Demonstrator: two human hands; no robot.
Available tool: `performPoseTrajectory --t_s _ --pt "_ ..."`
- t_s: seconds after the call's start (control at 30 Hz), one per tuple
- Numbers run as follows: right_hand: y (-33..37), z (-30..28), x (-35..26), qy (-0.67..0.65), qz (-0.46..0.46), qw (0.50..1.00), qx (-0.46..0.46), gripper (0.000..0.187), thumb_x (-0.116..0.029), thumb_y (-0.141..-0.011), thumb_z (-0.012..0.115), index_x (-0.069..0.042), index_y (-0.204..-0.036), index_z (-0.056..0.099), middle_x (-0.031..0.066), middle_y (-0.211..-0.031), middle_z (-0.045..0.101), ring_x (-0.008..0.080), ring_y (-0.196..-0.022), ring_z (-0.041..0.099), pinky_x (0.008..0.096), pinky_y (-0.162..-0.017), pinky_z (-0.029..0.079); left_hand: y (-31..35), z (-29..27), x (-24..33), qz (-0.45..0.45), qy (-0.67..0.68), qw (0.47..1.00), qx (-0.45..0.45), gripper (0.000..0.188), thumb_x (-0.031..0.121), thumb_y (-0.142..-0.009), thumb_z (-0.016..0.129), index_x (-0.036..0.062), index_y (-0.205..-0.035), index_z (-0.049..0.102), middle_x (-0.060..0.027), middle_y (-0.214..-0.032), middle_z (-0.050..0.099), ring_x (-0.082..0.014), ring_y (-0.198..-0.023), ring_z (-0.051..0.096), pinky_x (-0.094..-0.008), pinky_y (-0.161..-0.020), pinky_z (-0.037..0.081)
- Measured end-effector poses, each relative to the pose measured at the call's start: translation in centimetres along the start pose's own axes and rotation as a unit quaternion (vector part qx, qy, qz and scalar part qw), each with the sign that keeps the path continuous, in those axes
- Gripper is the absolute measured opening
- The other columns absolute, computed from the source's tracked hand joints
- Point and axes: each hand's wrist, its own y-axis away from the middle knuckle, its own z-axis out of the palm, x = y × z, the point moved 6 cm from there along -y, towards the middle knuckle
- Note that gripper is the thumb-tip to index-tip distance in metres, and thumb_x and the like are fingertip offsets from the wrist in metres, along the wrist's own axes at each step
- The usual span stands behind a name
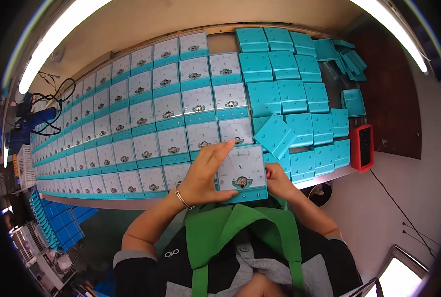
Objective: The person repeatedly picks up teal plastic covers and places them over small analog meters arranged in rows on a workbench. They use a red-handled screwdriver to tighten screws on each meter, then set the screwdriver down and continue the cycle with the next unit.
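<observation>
Crowded table (222, 43); meter (242, 167) held between left fingers (221, 150), thumb (224, 195) (right fingers (275, 171) beside it, grip unclear).

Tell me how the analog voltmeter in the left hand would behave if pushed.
The analog voltmeter would likely stay stiff, since its teal casing looks like molded plastic. Its flat, boxy shape suggests sliding rather than rolling. Its pale dial, apparently behind a clear cover, may be fragile if knocked.

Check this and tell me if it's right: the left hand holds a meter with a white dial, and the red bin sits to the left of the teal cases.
Not quite: the head view shows the red bin to the right of the teal cases. The left hand does hold a white-dialled meter.
</observation>
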Motion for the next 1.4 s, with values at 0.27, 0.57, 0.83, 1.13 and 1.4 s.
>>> performPoseTrajectory --t_s 0.27,0.57,0.83,1.13,1.4 --pt "2.1 2.8 -0.5 -0.162 0.020 0.985 -0.058 0.020 0.000 -0.079 0.066 0.001 -0.099 0.067 0.0043 -0.089 0.069 0.0070 -0.078 0.062 0.0237 -0.069 0.051 1.0 -0.1 2.0 0.002 -0.010 1.000 0.017 0.099 0.021 -0.052 0.085 0.0003 -0.136 0.036 -0.0188 -0.127 0.049 -0.0340 -0.115 0.048 -0.0402 -0.097 0.041" --pt "2.2 2.6 -0.5 -0.185 0.003 0.981 -0.052 0.018 -0.001 -0.078 0.068 0.002 -0.096 0.067 0.0050 -0.088 0.069 0.0077 -0.078 0.062 0.0241 -0.070 0.052 1.1 0.0 1.9 -0.006 -0.001 1.000 0.019 0.099 0.022 -0.054 0.085 0.0005 -0.137 0.036 -0.0171 -0.128 0.050 -0.0320 -0.115 0.049 -0.0392 -0.097 0.041" --pt "2.2 2.5 -0.5 -0.158 -0.058 0.985 -0.041 0.015 -0.002 -0.077 0.070 0.001 -0.092 0.069 0.0043 -0.085 0.070 0.0068 -0.075 0.062 0.0235 -0.067 0.052 1.1 0.1 1.8 -0.013 -0.001 1.000 0.017 0.100 0.022 -0.053 0.085 0.0001 -0.137 0.036 -0.0174 -0.126 0.051 -0.0321 -0.115 0.050 -0.0388 -0.097 0.042" --pt "2.4 2.5 -0.6 -0.166 -0.074 0.983 -0.027 0.016 -0.002 -0.076 0.072 0.000 -0.091 0.069 0.0040 -0.084 0.070 0.0064 -0.075 0.062 0.0233 -0.066 0.052 1.0 0.1 1.8 -0.019 0.000 1.000 0.023 0.099 0.022 -0.052 0.085 -0.0002 -0.136 0.038 -0.0188 -0.127 0.050 -0.0328 -0.115 0.050 -0.0389 -0.097 0.042" --pt "2.4 2.5 -1.0 -0.155 -0.069 0.985 -0.026 0.018 -0.001 -0.074 0.073 0.000 -0.091 0.069 0.0037 -0.085 0.070 0.0065 -0.075 0.062 0.0236 -0.066 0.052 1.0 0.0 1.7 -0.013 0.002 0.999 0.030 0.098 0.022 -0.053 0.083 0.0023 -0.137 0.037 -0.0185 -0.125 0.050 -0.0328 -0.113 0.050 -0.0393 -0.095 0.043"
